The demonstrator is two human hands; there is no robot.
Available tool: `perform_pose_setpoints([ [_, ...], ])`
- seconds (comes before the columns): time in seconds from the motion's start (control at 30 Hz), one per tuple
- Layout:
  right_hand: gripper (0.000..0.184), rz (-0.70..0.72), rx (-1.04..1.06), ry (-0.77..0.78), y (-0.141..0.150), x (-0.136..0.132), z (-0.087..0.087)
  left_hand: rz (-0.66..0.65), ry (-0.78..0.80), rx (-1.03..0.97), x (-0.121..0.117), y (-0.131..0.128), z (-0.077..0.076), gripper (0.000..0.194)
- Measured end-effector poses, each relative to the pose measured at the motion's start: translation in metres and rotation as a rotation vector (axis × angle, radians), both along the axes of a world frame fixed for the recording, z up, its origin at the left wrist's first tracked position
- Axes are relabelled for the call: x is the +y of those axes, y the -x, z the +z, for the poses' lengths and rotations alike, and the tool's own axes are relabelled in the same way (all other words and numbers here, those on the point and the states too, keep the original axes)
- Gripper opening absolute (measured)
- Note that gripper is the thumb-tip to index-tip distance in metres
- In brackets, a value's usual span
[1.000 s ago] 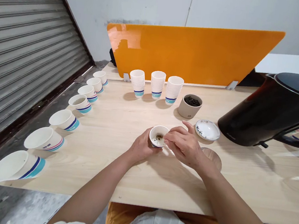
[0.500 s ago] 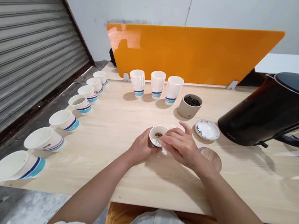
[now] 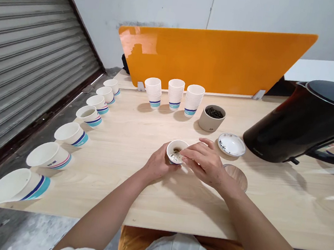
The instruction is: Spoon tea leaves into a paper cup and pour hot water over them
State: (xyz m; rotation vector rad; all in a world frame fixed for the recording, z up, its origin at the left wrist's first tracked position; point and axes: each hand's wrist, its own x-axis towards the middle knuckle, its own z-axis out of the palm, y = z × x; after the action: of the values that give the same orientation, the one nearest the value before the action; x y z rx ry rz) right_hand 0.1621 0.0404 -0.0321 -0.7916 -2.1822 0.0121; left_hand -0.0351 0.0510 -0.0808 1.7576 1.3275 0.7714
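Left hand holds a cup in its fingers
Right hand, fingers bunched at the cup near dark leaves; cannot tell whether they grip anything.

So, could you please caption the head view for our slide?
Left hand around a paper cup, right hand at its rim, black kettle to the right.

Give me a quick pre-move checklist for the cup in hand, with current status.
1. Left hand holding the paper cup: ok, wrapped around its side.
2. Right hand clear of the cup: not ok, at the rim.
3. Right hand free of leaf bits: cannot tell.
4. Gray pot uncovered: ok, dark leaves show.
5. Electric kettle lid closed: ok.
6. Kettle's water level: cannot tell, opaque body.
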Motion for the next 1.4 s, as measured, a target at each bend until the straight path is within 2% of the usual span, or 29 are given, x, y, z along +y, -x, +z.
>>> perform_pose_setpoints([
  [0.1, 0.010, 0.000, 0.012, 0.000, 0.000, 0.000, 0.001, -0.003, -0.013, 0.005, 0.000, 0.001, -0.001, 0.075],
  [0.2, 0.010, 0.053, 0.061, 0.067, 0.001, -0.002, 0.001, 0.002, 0.006, 0.012, 0.000, 0.000, -0.001, 0.077],
  [0.3, 0.010, 0.013, 0.090, 0.108, 0.000, -0.003, 0.002, 0.024, -0.005, 0.023, 0.000, -0.001, -0.003, 0.077],
  [0.43, 0.009, -0.062, 0.036, 0.022, -0.001, -0.003, 0.005, 0.018, -0.020, 0.037, 0.000, -0.001, -0.003, 0.078],
  [0.67, 0.011, 0.044, -0.023, -0.001, 0.002, -0.002, 0.001, -0.009, 0.032, -0.010, -0.001, 0.000, 0.005, 0.076],
  [0.83, 0.011, -0.040, -0.067, -0.073, 0.001, -0.003, 0.004, 0.015, 0.005, 0.022, -0.001, -0.001, 0.003, 0.075],
  [0.9, 0.010, -0.049, -0.041, -0.060, 0.001, -0.004, 0.006, 0.025, -0.003, 0.037, -0.001, -0.002, 0.002, 0.075],
  [1.03, 0.010, 0.025, 0.027, 0.015, 0.002, -0.005, 0.005, 0.018, 0.029, 0.022, -0.002, -0.001, 0.005, 0.078],
  [1.13, 0.011, 0.067, 0.011, 0.002, 0.003, -0.003, 0.001, 0.004, 0.040, 0.018, -0.001, 0.000, 0.007, 0.076],
  [1.3, 0.011, -0.011, -0.060, -0.061, 0.001, -0.001, 0.002, 0.011, -0.020, 0.022, 0.000, 0.000, 0.001, 0.076],
  [1.4, 0.009, -0.053, -0.031, -0.069, 0.000, -0.002, 0.005, 0.018, -0.014, 0.036, 0.000, -0.002, 0.000, 0.077],
])
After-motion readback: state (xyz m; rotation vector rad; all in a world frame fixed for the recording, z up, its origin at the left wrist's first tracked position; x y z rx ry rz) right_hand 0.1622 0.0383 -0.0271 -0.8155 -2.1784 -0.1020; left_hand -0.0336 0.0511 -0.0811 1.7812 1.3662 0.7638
